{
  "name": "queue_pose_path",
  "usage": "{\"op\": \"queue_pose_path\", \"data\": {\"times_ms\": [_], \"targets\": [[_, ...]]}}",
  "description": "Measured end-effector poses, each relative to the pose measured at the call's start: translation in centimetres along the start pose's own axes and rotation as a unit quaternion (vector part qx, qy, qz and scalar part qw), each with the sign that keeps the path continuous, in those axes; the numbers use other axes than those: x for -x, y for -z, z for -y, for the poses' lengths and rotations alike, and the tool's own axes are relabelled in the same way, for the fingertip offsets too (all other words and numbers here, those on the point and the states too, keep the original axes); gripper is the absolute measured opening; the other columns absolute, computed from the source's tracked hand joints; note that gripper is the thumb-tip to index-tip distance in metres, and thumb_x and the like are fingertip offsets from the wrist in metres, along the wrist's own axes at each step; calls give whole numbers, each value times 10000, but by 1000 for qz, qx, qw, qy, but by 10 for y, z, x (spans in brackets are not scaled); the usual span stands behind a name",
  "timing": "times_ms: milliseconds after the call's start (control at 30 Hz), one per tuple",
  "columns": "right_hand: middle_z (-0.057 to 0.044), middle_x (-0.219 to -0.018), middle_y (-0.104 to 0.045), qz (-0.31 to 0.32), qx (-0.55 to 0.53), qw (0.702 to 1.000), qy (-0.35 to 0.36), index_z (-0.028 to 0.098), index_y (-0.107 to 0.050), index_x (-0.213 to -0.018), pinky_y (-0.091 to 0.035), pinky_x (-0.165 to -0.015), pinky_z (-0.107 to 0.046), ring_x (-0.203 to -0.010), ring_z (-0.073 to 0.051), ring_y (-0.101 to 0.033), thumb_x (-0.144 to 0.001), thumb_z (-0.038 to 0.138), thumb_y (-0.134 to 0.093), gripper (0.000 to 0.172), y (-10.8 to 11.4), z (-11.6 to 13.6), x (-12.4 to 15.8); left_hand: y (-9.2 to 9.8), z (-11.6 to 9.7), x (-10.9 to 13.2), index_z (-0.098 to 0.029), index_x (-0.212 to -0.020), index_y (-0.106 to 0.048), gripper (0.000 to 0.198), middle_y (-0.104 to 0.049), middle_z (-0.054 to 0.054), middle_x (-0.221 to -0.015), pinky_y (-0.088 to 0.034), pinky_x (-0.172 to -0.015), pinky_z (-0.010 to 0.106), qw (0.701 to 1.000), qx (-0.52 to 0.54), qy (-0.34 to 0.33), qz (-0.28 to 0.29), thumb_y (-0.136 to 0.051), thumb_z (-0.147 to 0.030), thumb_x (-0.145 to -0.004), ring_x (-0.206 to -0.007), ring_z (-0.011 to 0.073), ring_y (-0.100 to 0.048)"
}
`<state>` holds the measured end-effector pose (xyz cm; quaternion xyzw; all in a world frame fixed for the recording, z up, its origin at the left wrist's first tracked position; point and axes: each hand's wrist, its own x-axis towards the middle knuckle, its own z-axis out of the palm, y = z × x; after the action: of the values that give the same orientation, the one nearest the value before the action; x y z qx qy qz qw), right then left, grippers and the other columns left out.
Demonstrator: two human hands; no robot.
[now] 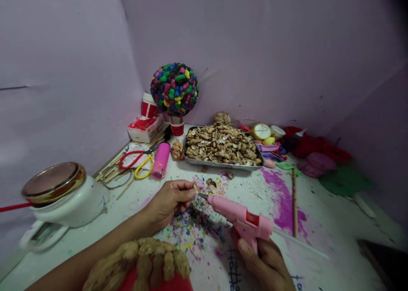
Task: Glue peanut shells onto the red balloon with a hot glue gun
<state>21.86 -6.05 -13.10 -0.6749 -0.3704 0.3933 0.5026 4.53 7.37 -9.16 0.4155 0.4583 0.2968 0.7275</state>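
Between the thumb and forefinger of my left hand [178,197] is a peanut shell [196,188], pinched over the middle of the table. My right hand [263,261] grips a pink glue gun [237,212] by its handle. The gun's metal nozzle is at the shell; whether the two touch I cannot tell. A clear glue stick [302,243] sticks out of the gun's back. Below my left forearm, a red object [159,278] partly covered with peanut shells [143,257] stands at the bottom edge, cut off by the frame.
A metal tray [223,167] heaped with peanut shells stands at the back. Behind it is a ball of coloured shells [174,89] on a red cup [177,127]. Scissors [140,161], a pink bottle [161,160] and a white pot [70,202] lie left; a stick [295,202] and balloons [270,148] right.
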Motion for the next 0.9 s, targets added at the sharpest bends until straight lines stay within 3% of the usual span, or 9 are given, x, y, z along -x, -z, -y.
{"op": "queue_pose_path", "data": {"times_ms": [300, 700, 900], "targets": [[-39, -578, -558, 14, 2, 1000, -10, 193, -633, -573, -458, -591, -347, -678, -246, -543, -641, 534, -628, 348, 2, -2, -2, 1, -1, 0, -129, -589, -610, 182, -477, -58, -445, -214, -400, 174, 999, -44, -23, -14, -726, -270, -586, -376, 30, -340], [-24, -561, -537, 17, -14, 1000, -16, 202, -655, -656, -447, -562, -327, -654, -230, -534, -659, 524, -621, 324, 1, -2, -1, 0, -1, 1, -123, -593, -632, 162, -480, -52, -454, -214, -406, 180, 998, -53, -26, -15, -725, -256, -587, -385, 31, -335], [-40, -590, -569, 7, -14, 1000, -12, 195, -646, -601, -461, -565, -333, -675, -241, -549, -651, 520, -631, 328, 1, -3, -1, 2, 1, 1, -127, -649, -641, 156, -488, -53, -481, -227, -407, 174, 998, -39, -34, -22, -721, -251, -599, -400, 32, -354]]}}
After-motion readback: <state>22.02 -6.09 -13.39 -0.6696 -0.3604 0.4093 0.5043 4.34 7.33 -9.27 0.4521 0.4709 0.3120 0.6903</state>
